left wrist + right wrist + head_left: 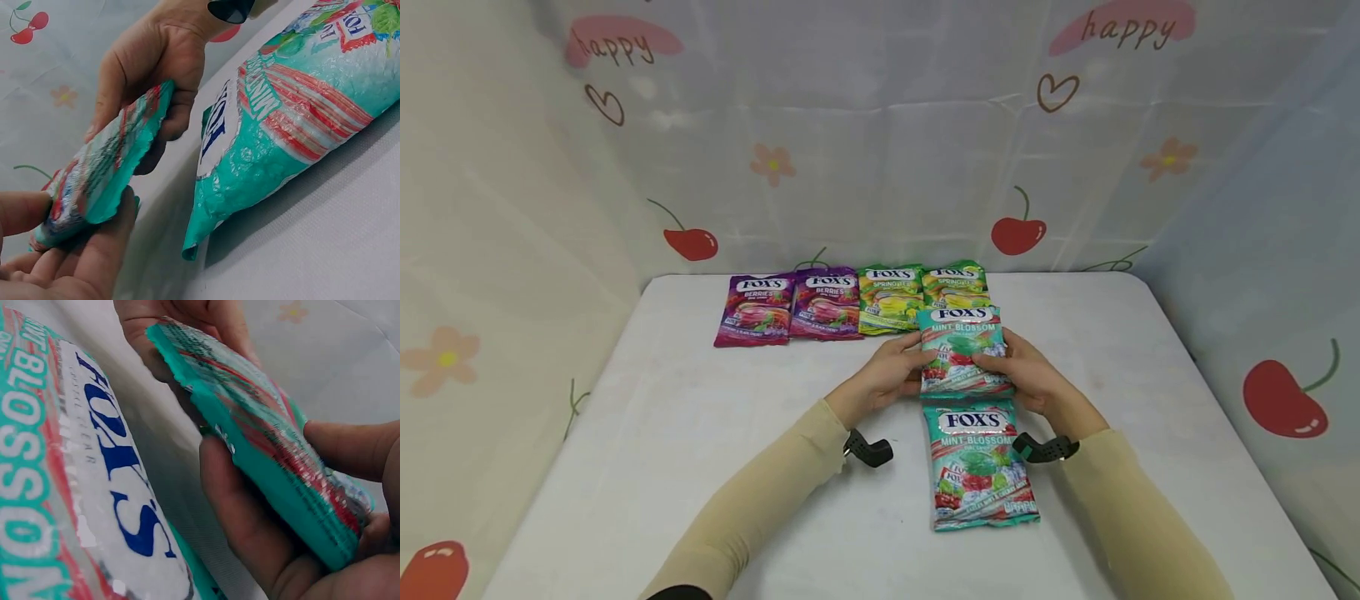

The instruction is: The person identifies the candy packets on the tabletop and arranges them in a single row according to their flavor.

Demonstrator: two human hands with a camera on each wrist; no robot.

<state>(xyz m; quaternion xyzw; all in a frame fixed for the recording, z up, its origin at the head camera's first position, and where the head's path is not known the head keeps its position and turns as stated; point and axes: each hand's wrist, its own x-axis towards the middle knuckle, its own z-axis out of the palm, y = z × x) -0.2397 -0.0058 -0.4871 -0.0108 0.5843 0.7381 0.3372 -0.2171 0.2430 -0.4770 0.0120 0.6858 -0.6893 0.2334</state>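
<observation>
Both hands hold one teal Fox's Mint Blossom candy bag (964,379) by its sides, raised above the table. The left hand (886,371) pinches its left edge, thumb on the front and fingers behind. On the opposite edge the right hand (1033,371) grips in the same way. A second Mint Blossom bag (979,467) lies face up on the table, nearer the wearer, below the held one. In the left wrist view the held bag (100,165) shows edge-on between the two hands. The right wrist view shows the bag's teal bottom seam (250,462) tilted between thumb and fingers.
Along the table's far edge lie two purple Berries bags (754,312) (826,304) and two green-yellow Spring Tea bags (891,300) (957,287), side by side. The held bag overlaps the right one in view. A printed curtain (880,192) hangs behind the white table (737,433).
</observation>
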